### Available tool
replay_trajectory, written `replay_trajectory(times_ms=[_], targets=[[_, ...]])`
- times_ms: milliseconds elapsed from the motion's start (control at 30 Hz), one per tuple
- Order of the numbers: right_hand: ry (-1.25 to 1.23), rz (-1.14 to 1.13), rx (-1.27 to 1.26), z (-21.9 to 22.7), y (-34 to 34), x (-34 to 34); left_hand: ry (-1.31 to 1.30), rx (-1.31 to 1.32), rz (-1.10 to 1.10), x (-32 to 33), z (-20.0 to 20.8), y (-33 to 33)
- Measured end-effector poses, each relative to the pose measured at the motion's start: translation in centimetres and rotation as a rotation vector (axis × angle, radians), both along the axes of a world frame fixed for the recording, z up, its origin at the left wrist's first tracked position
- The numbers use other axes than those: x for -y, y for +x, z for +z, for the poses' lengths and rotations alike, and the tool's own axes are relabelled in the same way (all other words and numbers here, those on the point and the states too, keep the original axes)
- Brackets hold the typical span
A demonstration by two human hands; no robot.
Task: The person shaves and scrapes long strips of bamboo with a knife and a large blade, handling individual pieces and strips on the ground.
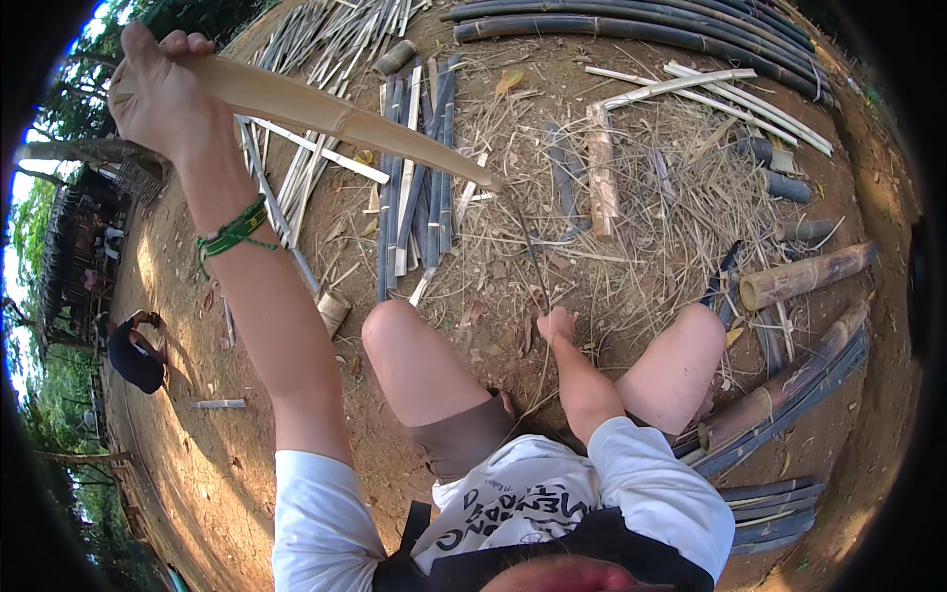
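My left hand [168, 99] is raised at the upper left, wrapped round one end of a long split bamboo strip [345, 120]. The strip slants down to the right, its pale inner face showing, and narrows toward its far end above the ground. Low between my knees, my right hand [558, 324] is closed on the handle of a long, thin-bladed knife [525, 232]. The dark blade, seen nearly edge-on, points away from me toward the strip's far end. Whether blade and strip touch, I cannot tell. Thin shavings [651, 237] litter the ground beyond my right hand.
Dark bamboo slats [419, 168] lie beyond my left knee, with a heap of pale strips [340, 44] farther off. Long poles [631, 33] line the far side. A thick bamboo tube [809, 276] lies at right. Another person [136, 355] is low at far left.
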State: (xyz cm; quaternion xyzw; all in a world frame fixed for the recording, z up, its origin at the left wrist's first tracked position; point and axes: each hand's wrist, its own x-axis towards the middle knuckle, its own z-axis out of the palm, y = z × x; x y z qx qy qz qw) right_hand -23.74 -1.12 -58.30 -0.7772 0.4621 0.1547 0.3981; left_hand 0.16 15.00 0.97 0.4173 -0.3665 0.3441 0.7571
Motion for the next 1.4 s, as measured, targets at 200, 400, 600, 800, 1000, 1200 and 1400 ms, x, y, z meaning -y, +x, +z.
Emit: replay_trajectory(times_ms=[200, 400, 600, 800, 1000, 1200, 1400], targets=[[-0.064, 0.016, 0.013, -1.8, -0.5, 1.7, 0.025, -0.076, 0.224, 2.1, 0.1, -2.8], [-0.058, 0.028, 0.126, 7.2, 1.0, 4.8, 0.189, -0.202, -0.507, -1.6, 0.3, -2.4], [-0.353, -0.008, 0.323, 14.1, -0.1, 7.3, 0.488, -0.017, -0.726, -1.2, 1.1, -4.8], [-0.46, -0.056, 0.447, 18.1, 0.1, 8.3, 0.315, -0.066, -0.731, -0.1, 1.2, -2.8], [-0.469, 0.123, 0.313, 15.3, -0.3, 11.9, 0.228, -0.157, -0.568, -0.5, 2.8, -3.7], [-0.351, 0.124, 0.085, 7.8, -3.2, 11.8, 0.306, -0.077, -0.718, -0.4, 2.1, -3.9], [-0.11, 0.15, -0.132, 3.8, -4.7, 9.5, 0.357, 0.025, -0.702, 0.5, 1.3, -5.8]])
